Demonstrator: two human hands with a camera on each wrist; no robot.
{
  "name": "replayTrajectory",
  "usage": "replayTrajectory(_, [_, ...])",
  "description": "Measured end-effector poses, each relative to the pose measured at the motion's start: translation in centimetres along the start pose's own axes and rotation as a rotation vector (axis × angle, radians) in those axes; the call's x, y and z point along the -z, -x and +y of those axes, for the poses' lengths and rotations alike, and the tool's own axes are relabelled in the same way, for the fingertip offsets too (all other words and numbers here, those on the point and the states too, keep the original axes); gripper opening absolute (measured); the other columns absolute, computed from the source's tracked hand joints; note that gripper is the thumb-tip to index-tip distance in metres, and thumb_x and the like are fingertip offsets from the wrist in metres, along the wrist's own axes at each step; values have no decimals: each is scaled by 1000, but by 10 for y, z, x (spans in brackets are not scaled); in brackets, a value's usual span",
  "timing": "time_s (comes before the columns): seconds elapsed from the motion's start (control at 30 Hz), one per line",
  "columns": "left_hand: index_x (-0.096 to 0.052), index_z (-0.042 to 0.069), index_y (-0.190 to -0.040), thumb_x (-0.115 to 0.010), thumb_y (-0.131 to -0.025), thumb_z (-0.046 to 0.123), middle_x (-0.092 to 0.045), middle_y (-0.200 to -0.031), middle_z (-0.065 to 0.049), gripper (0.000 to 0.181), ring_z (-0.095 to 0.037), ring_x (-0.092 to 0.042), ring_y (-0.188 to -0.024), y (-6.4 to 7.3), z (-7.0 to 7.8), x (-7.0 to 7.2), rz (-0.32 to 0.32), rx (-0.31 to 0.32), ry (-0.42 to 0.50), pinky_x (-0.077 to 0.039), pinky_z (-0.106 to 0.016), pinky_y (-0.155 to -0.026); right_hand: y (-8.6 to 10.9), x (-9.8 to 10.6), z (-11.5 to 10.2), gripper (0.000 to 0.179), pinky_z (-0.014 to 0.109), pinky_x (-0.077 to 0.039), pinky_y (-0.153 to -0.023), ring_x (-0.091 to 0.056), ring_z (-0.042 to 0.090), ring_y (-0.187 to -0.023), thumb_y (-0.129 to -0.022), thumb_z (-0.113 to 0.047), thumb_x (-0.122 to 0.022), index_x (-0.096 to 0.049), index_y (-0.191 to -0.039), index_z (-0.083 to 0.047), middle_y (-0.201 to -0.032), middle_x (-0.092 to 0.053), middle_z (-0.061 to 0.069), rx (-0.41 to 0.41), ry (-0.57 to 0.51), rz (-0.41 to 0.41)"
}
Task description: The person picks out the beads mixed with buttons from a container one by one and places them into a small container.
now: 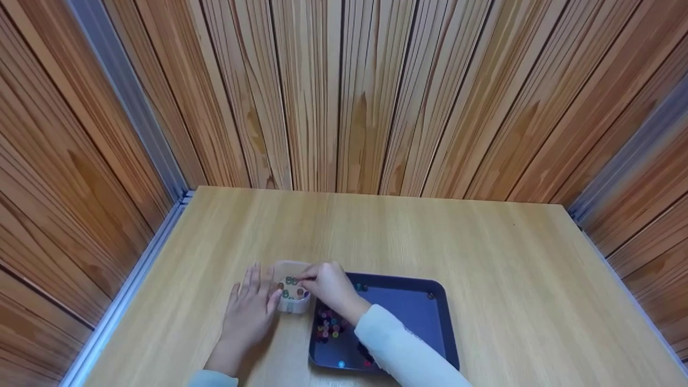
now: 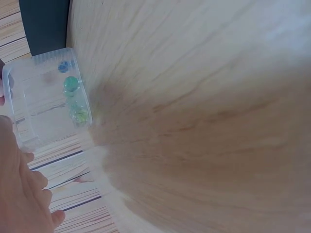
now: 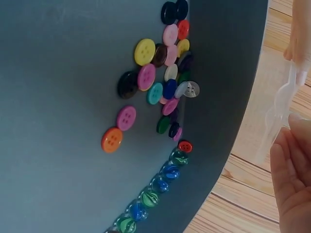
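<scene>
A small clear plastic box (image 1: 293,306) holds several glass marbles (image 1: 286,293). My left hand (image 1: 250,309) lies along its left side with the fingers straight and the thumb by the rim. Over the box's right side is my right hand (image 1: 330,285), thumb and fingertips brought close together. Whether anything is between those fingertips is hidden. Green and blue marbles (image 2: 71,84) show through the box wall in the left wrist view. Beside the box, a dark tray (image 1: 408,322) holds mixed buttons (image 3: 146,76) and a row of marbles (image 3: 149,197).
The box and tray stand on a light wooden table (image 1: 516,279). A wood-plank wall (image 1: 355,97) rises behind it, with more planks on both sides. One marble (image 1: 430,295) lies in the tray's far right corner. My right forearm crosses above the tray.
</scene>
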State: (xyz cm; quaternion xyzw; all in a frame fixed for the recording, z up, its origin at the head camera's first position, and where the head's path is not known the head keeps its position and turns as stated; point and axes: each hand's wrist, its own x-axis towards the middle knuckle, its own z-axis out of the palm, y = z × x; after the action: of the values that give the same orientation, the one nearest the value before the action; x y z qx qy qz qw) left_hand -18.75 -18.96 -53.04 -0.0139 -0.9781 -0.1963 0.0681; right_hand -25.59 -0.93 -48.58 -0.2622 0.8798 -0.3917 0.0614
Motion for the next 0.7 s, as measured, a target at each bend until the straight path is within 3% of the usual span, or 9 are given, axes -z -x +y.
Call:
replayTrajectory(0.3, [-18, 15, -149, -31, -99, 44, -7, -156, -15, 59, -34, -8, -143, -1, 0, 1, -41, 34, 4, -9, -56, -114, 8, 9, 14, 16, 15, -54, -72, -68, 12, -88, -83, -15, -69, -73, -98, -11, -97, -72, 2, -25, -137, 119])
replayTrajectory(0.7, [-13, 16, -150, -29, -99, 45, -3, -156, -14, 61, -33, -5, -144, -1, 0, 1, -69, 48, 8, -7, -55, -114, 23, 40, 50, 19, 23, -56, -75, -69, 15, -86, -79, -21, -74, -75, -93, -8, -91, -73, 6, -138, -320, 301])
